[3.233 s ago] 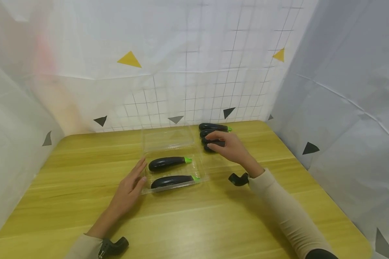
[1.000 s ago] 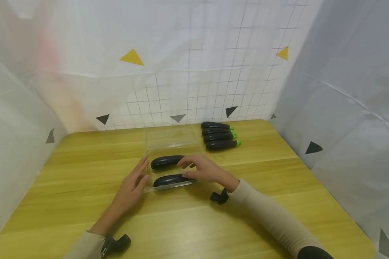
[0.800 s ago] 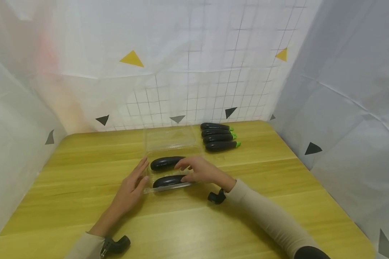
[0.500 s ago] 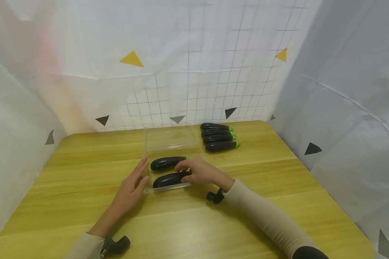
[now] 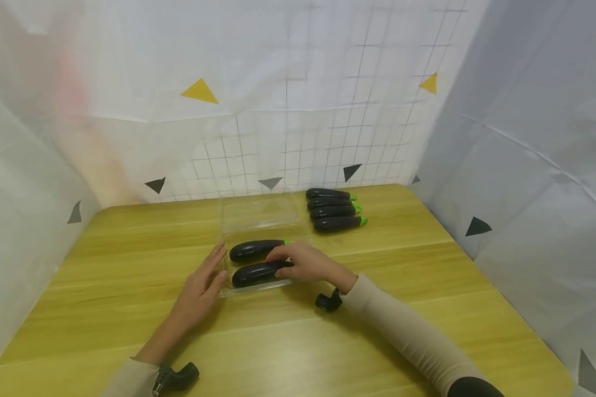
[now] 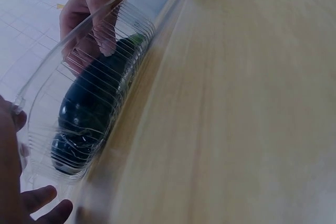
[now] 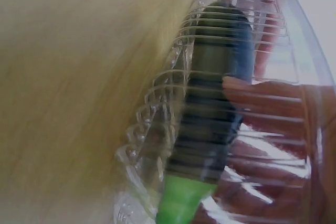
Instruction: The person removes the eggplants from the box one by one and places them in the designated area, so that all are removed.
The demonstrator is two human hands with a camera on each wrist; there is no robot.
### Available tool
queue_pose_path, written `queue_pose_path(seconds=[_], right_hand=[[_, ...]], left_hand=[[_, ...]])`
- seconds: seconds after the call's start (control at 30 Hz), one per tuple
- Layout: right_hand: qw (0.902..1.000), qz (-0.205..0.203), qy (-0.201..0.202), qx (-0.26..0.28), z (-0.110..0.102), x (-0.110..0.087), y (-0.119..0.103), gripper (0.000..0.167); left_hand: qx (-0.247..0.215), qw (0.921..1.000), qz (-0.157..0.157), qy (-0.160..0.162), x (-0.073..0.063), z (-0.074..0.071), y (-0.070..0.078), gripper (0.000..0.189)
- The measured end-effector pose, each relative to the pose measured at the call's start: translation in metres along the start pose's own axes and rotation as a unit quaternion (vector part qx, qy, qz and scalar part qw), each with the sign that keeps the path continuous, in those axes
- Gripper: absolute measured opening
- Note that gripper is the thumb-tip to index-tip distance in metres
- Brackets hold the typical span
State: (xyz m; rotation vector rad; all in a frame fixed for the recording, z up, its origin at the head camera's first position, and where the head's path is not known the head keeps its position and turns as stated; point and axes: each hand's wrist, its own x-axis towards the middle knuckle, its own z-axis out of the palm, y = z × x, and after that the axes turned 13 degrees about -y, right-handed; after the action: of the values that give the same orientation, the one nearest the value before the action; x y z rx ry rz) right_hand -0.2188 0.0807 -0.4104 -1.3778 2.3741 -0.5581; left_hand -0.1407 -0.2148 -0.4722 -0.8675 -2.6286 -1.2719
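This looks like a makeshift lab booth, since a wood-grain tabletop [image 5: 278,353] fills the lower frame, creased white sheeting [image 5: 144,60] walls it in behind and at both sides, and thin grid lines [image 5: 286,110], yellow triangles [image 5: 201,91] and dark triangles [image 5: 478,226] mark those walls.

Left hand [image 5: 198,289] straight-fingered, right hand [image 5: 305,262] curled.

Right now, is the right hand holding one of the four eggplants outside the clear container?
No, the right hand holds the nearer eggplant of the two inside the clear container.
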Motion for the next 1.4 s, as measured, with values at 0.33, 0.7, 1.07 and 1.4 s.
queue_pose_path(seconds=[0.33, 0.7, 1.07, 1.4], right_hand=[[0.9999, -0.002, 0.013, 0.007, 0.0025, 0.0003, 0.0039, 0.031], [0.9996, -0.010, 0.026, 0.005, 0.0036, 0.0003, 0.0054, 0.031], [0.9987, -0.022, 0.045, 0.007, -0.0005, -0.0023, 0.0019, 0.031], [0.9975, -0.021, 0.057, 0.035, -0.0009, -0.0025, 0.0041, 0.030]], left_hand=[[-0.004, 1.0000, -0.002, -0.004, -0.0006, -0.0008, 0.0005, 0.055], [-0.001, 1.0000, -0.003, -0.001, 0.0000, 0.0003, -0.0018, 0.054], [0.004, 1.0000, 0.000, 0.002, 0.0009, 0.0006, -0.0018, 0.054], [-0.002, 1.0000, 0.003, 0.003, -0.0002, 0.0008, -0.0026, 0.054]])
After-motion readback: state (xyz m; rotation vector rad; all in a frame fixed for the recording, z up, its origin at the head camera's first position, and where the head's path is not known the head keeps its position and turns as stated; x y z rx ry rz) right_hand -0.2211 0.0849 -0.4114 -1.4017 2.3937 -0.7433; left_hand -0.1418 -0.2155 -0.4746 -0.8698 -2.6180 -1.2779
